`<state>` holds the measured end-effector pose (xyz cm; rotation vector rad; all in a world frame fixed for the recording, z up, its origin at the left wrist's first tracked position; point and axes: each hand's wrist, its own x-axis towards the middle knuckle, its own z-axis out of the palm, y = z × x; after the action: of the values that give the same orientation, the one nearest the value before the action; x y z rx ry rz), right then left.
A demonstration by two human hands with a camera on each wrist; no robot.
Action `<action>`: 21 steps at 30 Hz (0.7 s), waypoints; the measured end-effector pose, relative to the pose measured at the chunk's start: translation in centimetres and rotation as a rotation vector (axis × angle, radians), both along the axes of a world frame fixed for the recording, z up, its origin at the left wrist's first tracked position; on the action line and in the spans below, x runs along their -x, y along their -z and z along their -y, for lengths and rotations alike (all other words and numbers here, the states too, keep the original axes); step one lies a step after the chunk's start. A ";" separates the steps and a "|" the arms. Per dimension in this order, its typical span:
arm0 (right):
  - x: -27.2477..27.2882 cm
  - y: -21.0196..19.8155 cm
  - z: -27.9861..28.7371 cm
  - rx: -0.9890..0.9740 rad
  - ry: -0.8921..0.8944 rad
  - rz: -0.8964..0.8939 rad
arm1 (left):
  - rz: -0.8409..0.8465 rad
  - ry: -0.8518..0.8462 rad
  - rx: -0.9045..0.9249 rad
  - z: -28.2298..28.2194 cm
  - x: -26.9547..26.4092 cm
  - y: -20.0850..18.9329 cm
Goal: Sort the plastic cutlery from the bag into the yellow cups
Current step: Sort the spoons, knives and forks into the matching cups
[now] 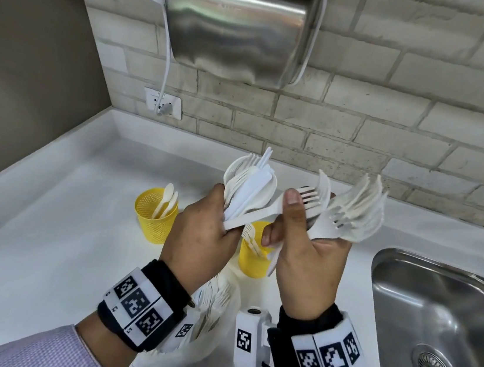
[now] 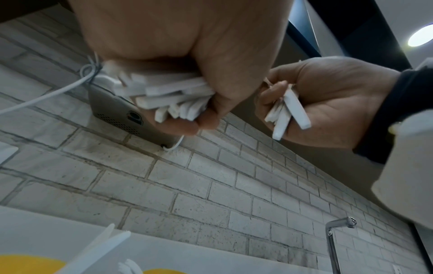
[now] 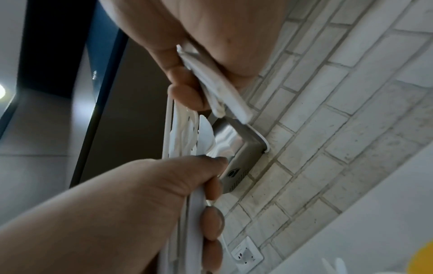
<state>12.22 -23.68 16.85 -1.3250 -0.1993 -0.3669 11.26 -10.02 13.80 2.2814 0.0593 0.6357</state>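
- Cutlery bundle [image 1: 247, 188], mixed white pieces, was clenched in the left hand [image 1: 200, 233] grip at frame centre.
- Forks [image 1: 350, 213] were fanned in the right hand [image 1: 305, 253] grip, thumb pinching one.
- Yellow cups [image 1: 155, 215] stood on the worktop [image 1: 43, 234] below, holding spoons and forks.

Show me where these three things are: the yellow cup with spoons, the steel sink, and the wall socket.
yellow cup with spoons [image 1: 153, 221]: head view, on its mesh wall.
steel sink [image 1: 422, 302]: head view, on the bare basin floor.
wall socket [image 1: 153, 100]: head view, on the white plate left of the plug.
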 end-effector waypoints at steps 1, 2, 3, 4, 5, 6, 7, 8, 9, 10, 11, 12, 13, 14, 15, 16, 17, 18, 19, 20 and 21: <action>0.0 -0.1 0.0 -0.052 0.017 -0.005 | 0.013 -0.001 -0.004 0.0 0.0 0.0; -0.1 -0.3 0.1 -0.094 0.044 -0.012 | 0.026 -0.007 -0.007 0.0 -0.1 0.0; -0.3 -0.4 0.3 -0.126 0.070 -0.015 | 0.032 -0.015 -0.009 -0.1 -0.1 0.1; -0.5 -0.6 0.5 -0.170 0.070 -0.017 | 0.033 -0.024 -0.010 -0.1 -0.1 0.2; -0.8 -0.9 0.7 -0.248 0.049 -0.031 | 0.026 -0.033 -0.007 -0.2 -0.1 0.3; -1.1 -1.2 0.9 -0.352 0.020 -0.060 | 0.018 -0.041 -0.001 -0.2 -0.1 0.3; -1.4 -1.5 1.3 -0.458 -0.003 -0.096 | 0.017 -0.039 0.010 -0.3 -0.1 0.3; -1.7 -1.8 1.6 -0.550 -0.016 -0.139 | 0.019 -0.022 0.030 -0.3 0.0 0.2; -1.9 -2.1 2.0 -0.616 -0.025 -0.178 | 0.015 0.007 0.084 -0.2 0.1 0.2; -2.2 -2.2 2.4 -0.661 -0.035 -0.210 | -0.006 0.042 0.171 -0.2 0.1 0.1; -2.4 -2.3 2.8 -0.691 -0.036 -0.235 | -0.043 0.092 0.284 0.0 0.1 0.0; -2.6 -2.4 3.1 -0.712 -0.037 -0.253 | -0.088 0.151 0.395 0.0 0.1 -0.3; -2.9 -2.4 3.4 -0.726 -0.031 -0.268 | -0.123 0.207 0.493 0.0 0.1 -0.4; -3.1 -2.4 3.6 -0.741 -0.025 -0.275 | -0.151 0.253 0.566 0.0 0.1 -0.4; -3.4 -2.3 3.8 -0.744 -0.008 -0.275 | -0.164 0.295 0.626 0.0 0.2 -0.5; -3.6 -2.2 4.0 -0.736 0.007 -0.269 | -0.162 0.330 0.679 -0.1 0.2 -0.6; -3.8 -2.2 4.1 -0.715 0.021 -0.259 | -0.159 0.357 0.733 -0.2 0.2 -0.6; -4.0 -2.1 4.2 -0.696 0.019 -0.245 | -0.161 0.376 0.784 -0.3 0.1 -0.6; -4.1 -2.1 4.2 -0.670 0.012 -0.234 | -0.165 0.397 0.831 -0.4 0.1 -0.6; -4.1 -1.9 4.2 -0.642 0.001 -0.228 | -0.173 0.421 0.869 -0.4 0.1 -0.6; -4.2 -1.9 4.2 -0.609 -0.009 -0.221 | -0.192 0.450 0.907 -0.5 0.1 -0.5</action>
<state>16.39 -27.85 18.74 -0.7535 0.0909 -0.2426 11.15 -9.54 14.32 1.3916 -0.0641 0.0941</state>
